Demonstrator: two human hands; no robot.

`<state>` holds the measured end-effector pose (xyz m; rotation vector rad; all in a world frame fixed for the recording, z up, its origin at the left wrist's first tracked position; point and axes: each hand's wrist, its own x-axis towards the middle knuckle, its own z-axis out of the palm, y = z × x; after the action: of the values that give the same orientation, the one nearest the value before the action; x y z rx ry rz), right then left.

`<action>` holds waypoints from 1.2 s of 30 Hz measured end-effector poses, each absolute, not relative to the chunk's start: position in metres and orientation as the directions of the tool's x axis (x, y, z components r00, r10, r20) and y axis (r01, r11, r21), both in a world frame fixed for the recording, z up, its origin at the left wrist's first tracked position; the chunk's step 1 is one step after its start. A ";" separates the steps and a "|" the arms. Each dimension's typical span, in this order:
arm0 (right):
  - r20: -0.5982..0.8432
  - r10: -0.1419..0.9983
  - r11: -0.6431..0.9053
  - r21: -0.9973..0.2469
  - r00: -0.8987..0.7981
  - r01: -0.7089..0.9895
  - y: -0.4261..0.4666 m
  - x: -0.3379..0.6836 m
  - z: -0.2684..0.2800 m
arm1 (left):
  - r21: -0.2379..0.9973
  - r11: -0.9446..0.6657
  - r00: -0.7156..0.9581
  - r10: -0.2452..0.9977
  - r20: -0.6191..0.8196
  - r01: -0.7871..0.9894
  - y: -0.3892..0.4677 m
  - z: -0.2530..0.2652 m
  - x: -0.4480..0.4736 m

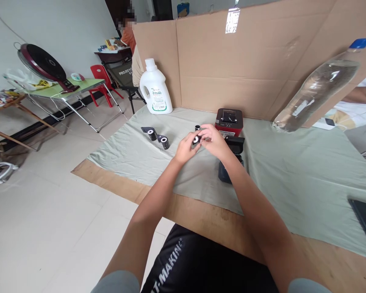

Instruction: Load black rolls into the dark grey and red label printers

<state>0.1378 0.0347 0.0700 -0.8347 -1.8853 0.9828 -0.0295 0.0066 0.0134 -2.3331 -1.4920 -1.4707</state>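
Note:
My left hand and my right hand meet over the cloth, fingers curled around a small black ribbon roll with a white core. Just behind the fingers a second small black roll stands on the cloth, partly covered by my right hand. To the left lie two more black rolls, one farther back and one nearer, each with a strip of dark film trailing off. A black device with its lid raised sits under my right forearm, which hides part of it. Behind it is a red and black box-shaped machine.
A white detergent bottle stands at the back left against a cardboard screen. A large clear bottle with a blue cap leans at the right. A dark tablet-like object lies at the right edge. Another person is beyond the screen.

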 end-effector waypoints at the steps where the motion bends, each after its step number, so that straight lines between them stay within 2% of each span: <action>1: 0.357 0.827 0.447 -0.886 -0.435 0.121 0.035 0.137 0.070 | 0.461 -0.499 0.062 0.725 0.686 0.733 0.007 0.015 -0.033; 5: 0.348 0.869 0.391 -0.919 -0.351 0.057 0.038 0.138 0.073 | 0.522 -0.227 -0.197 0.746 0.635 0.823 0.011 0.027 -0.055; 7: 0.328 0.890 0.368 -0.927 -0.318 0.075 0.038 0.139 0.073 | 0.536 -0.058 -0.295 0.783 0.548 0.842 0.016 0.035 -0.067; 11: 0.303 0.911 0.342 -0.934 -0.279 0.103 0.037 0.141 0.074 | 0.455 0.150 -0.307 0.905 0.294 0.878 0.025 0.051 -0.078; 15: 0.323 0.912 0.354 -0.931 -0.253 0.089 0.038 0.141 0.075 | 0.306 0.269 -0.295 0.954 0.043 0.913 0.036 0.062 -0.072; 18: 0.343 0.910 0.369 -0.926 -0.233 0.076 0.039 0.143 0.076 | 0.247 0.284 -0.274 0.959 -0.073 0.926 0.040 0.064 -0.065; 21: 0.364 0.910 0.384 -0.921 -0.199 0.069 0.041 0.146 0.078 | 0.223 0.291 -0.276 0.956 -0.094 0.930 0.036 0.064 -0.061; 23: 0.385 0.908 0.398 -0.915 -0.168 0.057 0.043 0.149 0.080 | 0.192 0.286 -0.284 0.958 -0.039 0.939 0.030 0.068 -0.059; 27: 0.426 0.901 0.429 -0.903 -0.086 0.026 0.050 0.159 0.088 | 0.144 0.198 -0.221 0.961 0.167 0.970 0.030 0.079 -0.053; 32: 0.451 0.892 0.452 -0.892 0.026 -0.015 0.056 0.173 0.098 | 0.094 -0.027 0.010 0.984 0.180 0.995 0.074 0.076 -0.036; 34: 0.446 0.894 0.448 -0.894 0.054 -0.029 0.056 0.177 0.102 | 0.117 -0.055 0.038 0.989 0.146 0.992 0.092 0.068 -0.029; 36: 0.435 0.898 0.437 -0.899 0.064 -0.020 0.055 0.181 0.105 | 0.232 -0.070 0.030 0.985 0.170 0.970 0.101 0.059 -0.024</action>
<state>0.1812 0.0548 0.1045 -0.8760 -1.3236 0.8484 -0.0245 0.1013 0.0589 -2.2907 -2.1769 -0.4565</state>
